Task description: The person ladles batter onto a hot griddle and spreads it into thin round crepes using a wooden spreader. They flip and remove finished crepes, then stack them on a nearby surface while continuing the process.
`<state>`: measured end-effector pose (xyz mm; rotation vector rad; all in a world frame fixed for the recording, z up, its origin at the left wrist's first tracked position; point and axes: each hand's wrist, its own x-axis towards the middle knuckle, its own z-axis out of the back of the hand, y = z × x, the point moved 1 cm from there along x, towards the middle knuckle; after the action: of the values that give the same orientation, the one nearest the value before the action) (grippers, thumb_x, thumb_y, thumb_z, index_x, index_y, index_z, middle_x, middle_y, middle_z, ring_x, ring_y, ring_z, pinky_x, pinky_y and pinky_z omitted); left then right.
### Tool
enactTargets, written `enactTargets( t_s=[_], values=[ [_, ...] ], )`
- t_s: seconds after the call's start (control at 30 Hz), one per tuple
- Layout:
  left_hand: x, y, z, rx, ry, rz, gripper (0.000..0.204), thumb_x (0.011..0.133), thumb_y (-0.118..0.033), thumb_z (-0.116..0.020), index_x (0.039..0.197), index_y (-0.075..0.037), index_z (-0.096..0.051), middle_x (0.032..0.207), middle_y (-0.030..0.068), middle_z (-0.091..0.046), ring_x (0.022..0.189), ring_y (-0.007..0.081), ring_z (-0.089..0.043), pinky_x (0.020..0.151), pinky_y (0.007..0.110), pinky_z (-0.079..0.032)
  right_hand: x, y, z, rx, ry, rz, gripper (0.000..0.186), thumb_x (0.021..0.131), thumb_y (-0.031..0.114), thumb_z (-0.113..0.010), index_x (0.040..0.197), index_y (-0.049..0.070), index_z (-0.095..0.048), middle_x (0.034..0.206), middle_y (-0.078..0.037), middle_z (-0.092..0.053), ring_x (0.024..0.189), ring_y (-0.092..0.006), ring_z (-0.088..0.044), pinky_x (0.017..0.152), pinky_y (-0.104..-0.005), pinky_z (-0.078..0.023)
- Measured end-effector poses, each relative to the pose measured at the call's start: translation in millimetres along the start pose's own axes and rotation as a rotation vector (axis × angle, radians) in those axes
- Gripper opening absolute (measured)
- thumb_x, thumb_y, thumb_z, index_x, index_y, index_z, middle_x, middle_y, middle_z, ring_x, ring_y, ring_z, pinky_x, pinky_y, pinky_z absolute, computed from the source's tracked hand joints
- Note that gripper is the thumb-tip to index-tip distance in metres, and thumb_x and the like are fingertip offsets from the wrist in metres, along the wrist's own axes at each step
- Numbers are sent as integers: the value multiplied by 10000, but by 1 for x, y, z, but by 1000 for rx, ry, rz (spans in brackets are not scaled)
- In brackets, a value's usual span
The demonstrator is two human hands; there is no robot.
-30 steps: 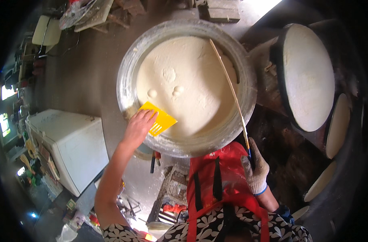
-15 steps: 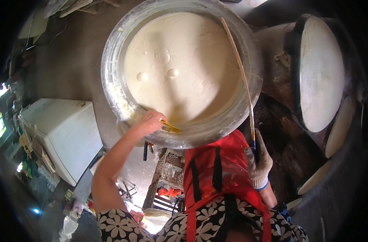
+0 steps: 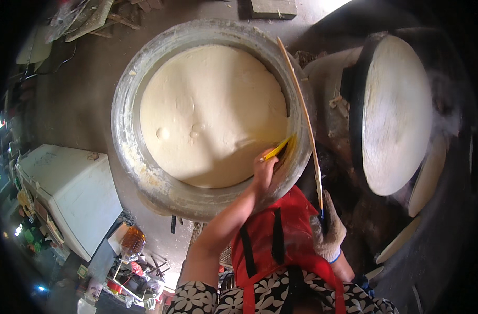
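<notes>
A large round metal pot holds pale, thick batter with a few bubbles on top. My bare left hand is closed round a flat yellow scraper, whose far edge is at the pot's inner wall on the near right side. In a knitted glove, my right hand grips the lower end of a long thin wooden stick, dark blue where I hold it. The stick stands along the right outside of the pot, its tip level with the far rim.
At the right stands a round, dark-rimmed griddle with a pale surface, steam beside it. More pale discs show beyond it. A white chest-like box is on the left. Wooden boards lie at the far left, a block at the far side.
My left hand has swept the yellow scraper from the near left of the pot to its near right side. The pot sits lower and further left in view. My right hand keeps the stick.
</notes>
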<state>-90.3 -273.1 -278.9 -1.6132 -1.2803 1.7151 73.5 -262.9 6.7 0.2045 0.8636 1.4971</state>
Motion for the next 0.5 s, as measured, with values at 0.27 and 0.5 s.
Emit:
enactTargets(
  t_s=[0.27, 0.5],
  values=[
    [155, -26, -80, 166, -500, -36, 390, 932, -161, -598, 1273, 6, -686, 1194, 149, -703, 1049, 245, -640, 912, 380, -530, 5, -37, 4, -73, 63, -87, 709, 947, 328, -733, 1573, 68, -526, 1101, -169, -768, 837, -343, -762, 697, -392, -588],
    [297, -120, -11, -703, -970, 24, 391, 825, -147, -681, 1160, 56, -676, 1114, 163, -669, 996, 257, -613, 867, 398, -524, 28, -46, 3, -109, -61, 46, 689, 909, 197, -765, 1534, 2, -552, 1068, -198, -767, 769, -342, -754, 664, -400, -594]
  ],
)
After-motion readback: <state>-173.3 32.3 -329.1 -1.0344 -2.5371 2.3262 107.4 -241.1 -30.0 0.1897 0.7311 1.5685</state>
